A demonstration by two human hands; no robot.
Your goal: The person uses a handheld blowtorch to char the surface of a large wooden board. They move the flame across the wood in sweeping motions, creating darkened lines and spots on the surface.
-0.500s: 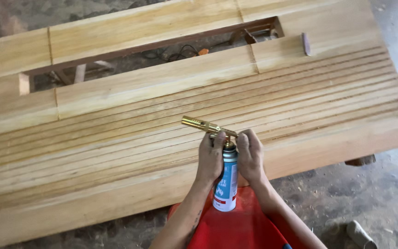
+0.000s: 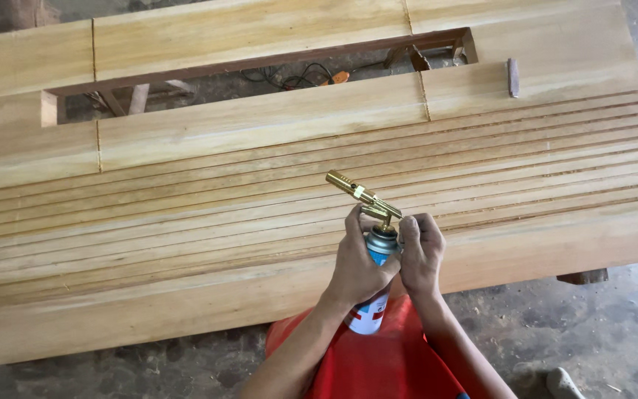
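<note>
The left hand [image 2: 356, 266] is wrapped tight round the gas can [image 2: 373, 295], holding it upright above the red lap; the right hand [image 2: 420, 251] pinches at the brass torch head [image 2: 363, 197] on top. Torch setup seems under way; lighting likely needs the valve turned, nozzle aimed at the slatted wooden surface [image 2: 186, 222].

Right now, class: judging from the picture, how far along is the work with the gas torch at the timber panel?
Done: the wooden panel is assembled, its long slats grooved and pale. In hand: the left hand wraps the blue gas canister, and the right hand fingers the base of the brass torch head, which points out over the slats. Left: no flame shows and no wood is darkened, so any torching has not begun.
</note>
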